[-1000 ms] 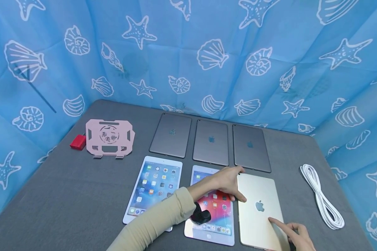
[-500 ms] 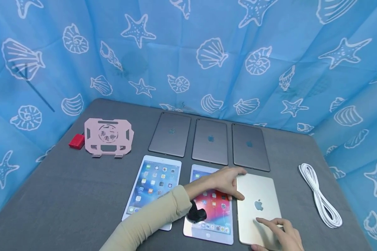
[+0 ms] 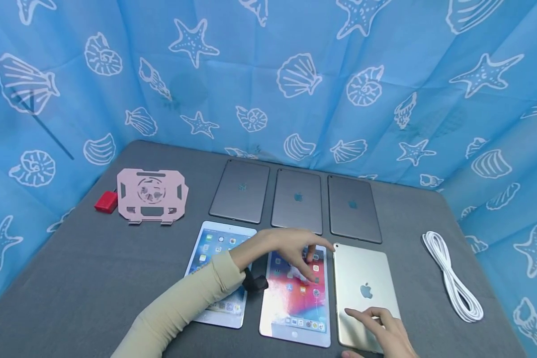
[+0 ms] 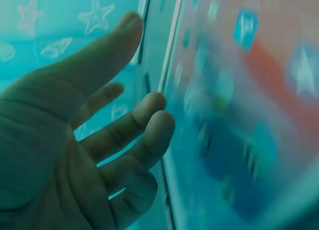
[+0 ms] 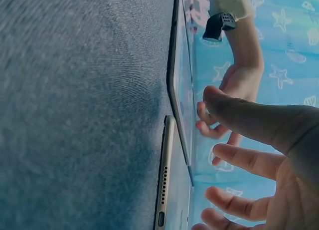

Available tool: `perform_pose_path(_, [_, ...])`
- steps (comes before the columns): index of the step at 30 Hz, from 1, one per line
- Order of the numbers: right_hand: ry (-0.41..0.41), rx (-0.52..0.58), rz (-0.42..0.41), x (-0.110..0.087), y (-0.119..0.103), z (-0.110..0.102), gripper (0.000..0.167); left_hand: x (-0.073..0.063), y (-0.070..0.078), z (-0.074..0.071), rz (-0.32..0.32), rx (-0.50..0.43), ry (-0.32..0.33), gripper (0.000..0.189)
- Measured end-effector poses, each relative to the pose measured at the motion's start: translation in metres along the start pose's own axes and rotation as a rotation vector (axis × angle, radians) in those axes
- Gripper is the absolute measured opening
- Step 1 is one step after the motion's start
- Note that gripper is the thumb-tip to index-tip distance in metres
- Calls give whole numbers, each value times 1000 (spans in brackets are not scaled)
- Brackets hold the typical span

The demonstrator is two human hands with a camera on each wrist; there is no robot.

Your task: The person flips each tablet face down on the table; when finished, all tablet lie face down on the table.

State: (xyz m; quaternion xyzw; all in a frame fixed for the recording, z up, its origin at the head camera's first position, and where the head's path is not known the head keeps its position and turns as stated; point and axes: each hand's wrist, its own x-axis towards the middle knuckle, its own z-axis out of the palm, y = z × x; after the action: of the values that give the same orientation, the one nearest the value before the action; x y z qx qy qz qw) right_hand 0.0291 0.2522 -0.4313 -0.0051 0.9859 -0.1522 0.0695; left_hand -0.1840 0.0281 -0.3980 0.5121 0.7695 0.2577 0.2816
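A gold tablet (image 3: 365,271) lies back up at the front right, its logo showing. Over its lower end hovers my right hand (image 3: 382,330), fingers loosely bent and holding nothing; the right wrist view shows a gap between the fingertips and the tablet's port edge (image 5: 165,185). My left hand (image 3: 293,248) is above the middle tablet (image 3: 295,311), whose screen is lit red and blue. Its fingers are spread and empty, the index reaching toward the gold tablet's upper left corner. Partly under the left sleeve lies another lit white tablet (image 3: 223,318).
Along the back lie three dark grey tablets, back up: left (image 3: 240,191), middle (image 3: 297,201) and right (image 3: 354,209). A pink stand (image 3: 151,196) and a red box (image 3: 106,202) are at the left. A coiled white cable (image 3: 452,278) lies at the right. A blue curtain (image 3: 250,74) hangs behind.
My left hand has let go of the gold tablet's upper left edge and moved left over the middle tablet. My right hand has shifted left across the gold tablet's lower end.
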Motion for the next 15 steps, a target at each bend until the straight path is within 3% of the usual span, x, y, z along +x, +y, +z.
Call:
perform_pose_path(8, [-17, -2, -6, 2, -5, 1, 71, -39, -19, -23, -74, -74, 6, 89])
perform_pose_path(12, [-32, 4, -23, 3, -10, 1, 75, -55, -31, -28, -121, -52, 45, 90])
perform_pose_path(15, [-101, 19, 1, 7, -16, -1, 79, -65, -40, -31, -149, -23, 69, 91])
